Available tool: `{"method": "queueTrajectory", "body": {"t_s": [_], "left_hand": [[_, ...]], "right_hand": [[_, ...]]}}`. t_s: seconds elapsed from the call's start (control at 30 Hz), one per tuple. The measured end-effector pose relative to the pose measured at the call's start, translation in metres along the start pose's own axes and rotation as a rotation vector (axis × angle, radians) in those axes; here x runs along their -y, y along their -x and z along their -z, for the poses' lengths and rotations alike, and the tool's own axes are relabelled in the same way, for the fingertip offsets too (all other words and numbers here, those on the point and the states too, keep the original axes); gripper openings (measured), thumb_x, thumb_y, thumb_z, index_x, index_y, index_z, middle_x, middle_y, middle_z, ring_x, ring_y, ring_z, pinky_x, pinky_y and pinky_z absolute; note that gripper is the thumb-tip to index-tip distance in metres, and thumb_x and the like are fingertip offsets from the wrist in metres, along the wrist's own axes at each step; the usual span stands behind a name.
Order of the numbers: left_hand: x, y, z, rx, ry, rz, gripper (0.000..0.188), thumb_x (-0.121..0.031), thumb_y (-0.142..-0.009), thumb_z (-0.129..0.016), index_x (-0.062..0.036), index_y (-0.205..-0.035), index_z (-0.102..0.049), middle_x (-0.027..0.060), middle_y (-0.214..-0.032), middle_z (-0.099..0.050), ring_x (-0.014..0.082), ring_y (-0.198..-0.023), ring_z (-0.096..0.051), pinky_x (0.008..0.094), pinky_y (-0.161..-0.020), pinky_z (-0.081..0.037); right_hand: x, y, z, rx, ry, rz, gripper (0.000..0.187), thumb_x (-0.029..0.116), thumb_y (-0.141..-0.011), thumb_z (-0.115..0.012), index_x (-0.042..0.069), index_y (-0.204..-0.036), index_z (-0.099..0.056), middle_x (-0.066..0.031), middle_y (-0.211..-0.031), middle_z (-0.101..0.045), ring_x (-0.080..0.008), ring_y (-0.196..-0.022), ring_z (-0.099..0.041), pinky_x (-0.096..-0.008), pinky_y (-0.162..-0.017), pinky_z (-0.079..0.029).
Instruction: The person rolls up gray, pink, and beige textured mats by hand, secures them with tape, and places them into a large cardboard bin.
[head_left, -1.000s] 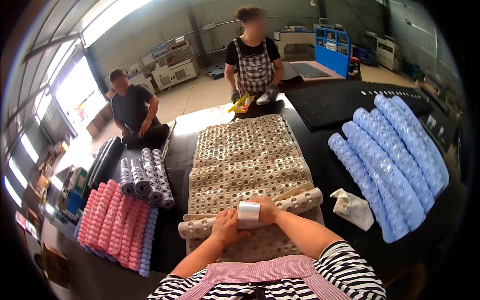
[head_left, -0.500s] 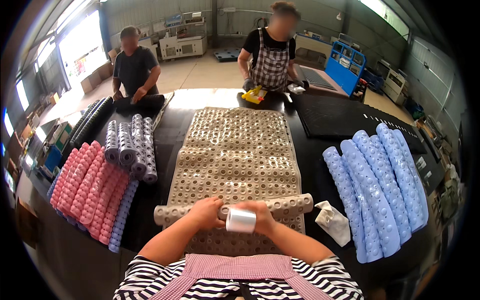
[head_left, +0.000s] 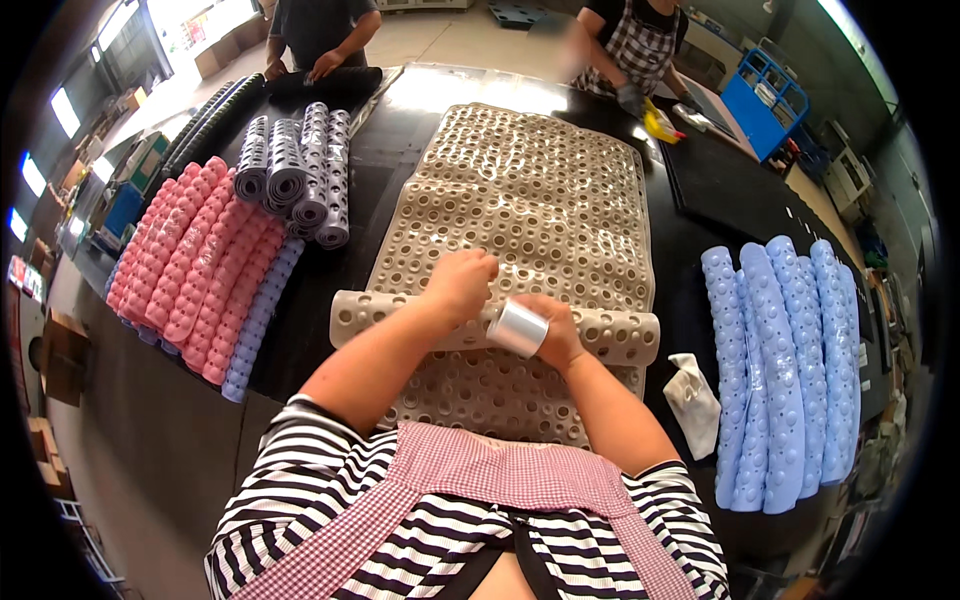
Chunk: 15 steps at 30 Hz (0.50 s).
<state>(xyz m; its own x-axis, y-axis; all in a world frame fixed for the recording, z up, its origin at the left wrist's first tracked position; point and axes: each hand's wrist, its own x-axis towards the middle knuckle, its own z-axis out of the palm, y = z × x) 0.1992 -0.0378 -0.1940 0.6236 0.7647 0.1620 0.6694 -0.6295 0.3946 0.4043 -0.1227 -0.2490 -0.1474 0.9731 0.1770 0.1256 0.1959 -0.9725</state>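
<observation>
My right hand [head_left: 554, 322] grips a roll of clear tape [head_left: 519, 329] just above the middle of a rolled-up part [head_left: 610, 336] of a tan mat. Ahead of the tape, my left hand [head_left: 464, 284] is closed with fingers curled together over the mat; whatever it pinches is too small to make out. The flat part of the tan mat [head_left: 545, 185], covered in round cups and holes, stretches away from me. More tan matting [head_left: 470, 390] lies between the rolled part and my body.
Rolled mats lie on both sides: pink [head_left: 190, 270] and grey [head_left: 318, 165] at left, blue [head_left: 780, 380] at right. A white glove-like cloth [head_left: 692, 405] rests by the blue ones. Across the black table, two people work, one with a yellow tool [head_left: 660, 122].
My left hand has moved away from the rolled part, out over the flat mat. The tape roll has tilted in my right hand. My view has shifted downward.
</observation>
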Motion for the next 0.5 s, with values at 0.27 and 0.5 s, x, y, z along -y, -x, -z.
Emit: {"method": "queueTrajectory", "body": {"t_s": [0.27,0.5], "left_hand": [[-0.004,0.079,-0.049,-0.269,-0.323,-0.158,0.053,-0.016,-0.089,-0.058,-0.0023,-0.14,-0.055,0.0188,-0.15,-0.047,0.0361,-0.142,-0.042,0.0503,-0.12,-0.028],[0.045,-0.003,-0.036,-0.155,-0.253,-0.131,0.088,-0.038,-0.078,-0.079,-0.0061,-0.15,-0.038,0.0158,-0.155,-0.04,0.0334,-0.148,-0.032,0.047,-0.124,-0.02]], "right_hand": [[-0.011,-0.109,0.027,-0.073,-0.227,-0.1,0.02,0.014,-0.095,-0.062,0.0,-0.1,-0.075,-0.007,-0.089,-0.073,-0.0155,-0.077,-0.07,-0.0287,-0.068,-0.056],[0.023,-0.112,0.024,0.034,-0.401,-0.122,0.022,0.015,-0.093,-0.064,-0.001,-0.105,-0.073,-0.0073,-0.093,-0.073,-0.0144,-0.079,-0.07,-0.0287,-0.071,-0.057]]}}
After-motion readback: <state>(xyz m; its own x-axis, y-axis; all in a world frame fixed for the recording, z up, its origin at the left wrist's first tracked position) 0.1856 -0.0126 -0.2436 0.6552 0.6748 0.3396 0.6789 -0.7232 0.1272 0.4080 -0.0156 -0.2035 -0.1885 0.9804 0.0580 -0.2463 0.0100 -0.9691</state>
